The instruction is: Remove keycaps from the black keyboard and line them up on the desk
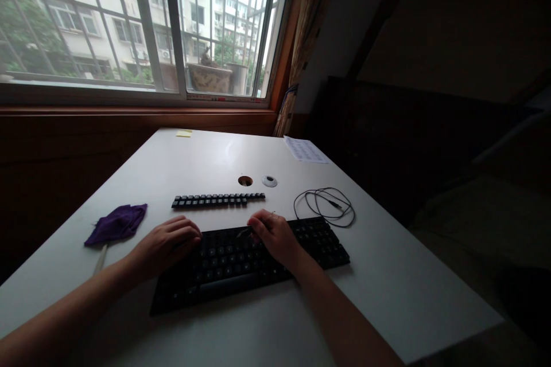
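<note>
A black keyboard (232, 266) lies at a slant on the white table, with its upper key rows partly bare. My left hand (174, 238) is over its upper left corner, fingers together and bent onto the edge; the thumb side is partly hidden. Above the upper middle of the keyboard, my right hand (273, 235) is closed in a pinch on a thin wire keycap puller (244, 233), whose end points down-left at the keys. Just behind the keyboard stand loose black keycaps (210, 201) in two neat rows.
A coiled black cable (325, 206) lies behind the keyboard's right end. At left is a purple cloth (117, 223) by a pale stick-like handle (100, 259). Farther back are a round table hole (245, 181), its cover (269, 182), printed paper (306, 150) and yellow notes (183, 133).
</note>
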Demonstrator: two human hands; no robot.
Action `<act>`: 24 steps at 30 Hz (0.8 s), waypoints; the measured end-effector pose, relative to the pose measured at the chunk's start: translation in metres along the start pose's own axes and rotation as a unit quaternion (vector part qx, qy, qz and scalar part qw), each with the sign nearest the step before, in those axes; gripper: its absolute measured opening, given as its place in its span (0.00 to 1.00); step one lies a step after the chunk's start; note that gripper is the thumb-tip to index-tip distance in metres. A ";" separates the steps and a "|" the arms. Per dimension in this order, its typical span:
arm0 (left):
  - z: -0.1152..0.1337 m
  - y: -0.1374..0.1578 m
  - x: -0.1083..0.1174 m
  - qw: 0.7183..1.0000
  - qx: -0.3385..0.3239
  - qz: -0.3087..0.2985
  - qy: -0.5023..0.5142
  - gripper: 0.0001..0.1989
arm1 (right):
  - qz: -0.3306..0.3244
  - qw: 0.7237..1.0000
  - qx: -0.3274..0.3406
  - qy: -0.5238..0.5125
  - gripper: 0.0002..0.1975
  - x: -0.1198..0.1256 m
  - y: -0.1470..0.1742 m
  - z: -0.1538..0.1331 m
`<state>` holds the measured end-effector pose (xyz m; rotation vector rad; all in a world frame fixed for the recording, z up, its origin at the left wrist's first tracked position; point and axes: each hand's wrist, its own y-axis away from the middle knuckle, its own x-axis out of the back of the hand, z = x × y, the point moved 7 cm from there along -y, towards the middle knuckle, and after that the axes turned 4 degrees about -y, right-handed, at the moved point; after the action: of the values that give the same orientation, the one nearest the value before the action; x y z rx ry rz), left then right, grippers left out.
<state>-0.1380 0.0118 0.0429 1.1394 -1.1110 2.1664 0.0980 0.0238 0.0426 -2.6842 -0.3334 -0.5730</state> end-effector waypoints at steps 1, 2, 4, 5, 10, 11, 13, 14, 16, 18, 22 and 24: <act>0.001 0.000 0.000 1.000 0.002 0.001 0.003 0.07 | -0.003 1.000 -0.002 -0.007 0.17 -0.002 0.000 0.000; 0.002 -0.001 -0.001 1.000 0.006 0.002 0.005 0.07 | -0.006 1.000 -0.006 -0.016 0.17 -0.005 0.000 0.001; 0.004 -0.003 -0.003 1.000 0.017 0.002 0.007 0.06 | -0.015 0.999 -0.017 -0.043 0.16 -0.010 0.000 0.003; 0.006 -0.004 -0.004 1.000 0.023 0.003 0.005 0.06 | -0.021 0.998 -0.022 -0.062 0.16 -0.013 0.001 0.004; 0.012 -0.007 -0.010 0.999 0.040 -0.013 0.004 0.10 | -0.059 0.983 -0.041 -0.168 0.14 -0.029 0.003 0.002; 0.013 -0.007 -0.011 0.999 0.040 -0.015 0.004 0.11 | -0.067 0.981 -0.041 -0.179 0.14 -0.032 0.004 0.000; 0.013 -0.007 -0.013 0.999 0.047 -0.021 0.005 0.13 | -0.081 0.978 -0.037 -0.190 0.14 -0.036 0.006 -0.004; 0.013 -0.007 -0.014 0.999 0.047 -0.022 0.007 0.13 | -0.088 0.977 -0.034 -0.191 0.14 -0.038 0.007 -0.006; 0.012 -0.007 -0.016 0.998 0.049 -0.025 0.013 0.13 | -0.097 0.978 -0.028 -0.185 0.14 -0.041 0.008 -0.009; 0.012 -0.007 -0.017 0.998 0.047 -0.023 0.020 0.11 | -0.102 0.980 -0.018 -0.171 0.15 -0.042 0.008 -0.012; 0.012 -0.008 -0.016 0.999 0.038 -0.017 0.031 0.09 | -0.106 0.984 0.008 -0.145 0.15 -0.041 0.008 -0.019; 0.013 -0.008 -0.016 0.999 0.036 -0.013 0.032 0.08 | -0.110 0.985 0.024 -0.130 0.14 -0.041 0.008 -0.023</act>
<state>-0.1175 0.0059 0.0378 1.1012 -0.9939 2.2233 0.0562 0.0010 0.0420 -2.6951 -0.7139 -0.2678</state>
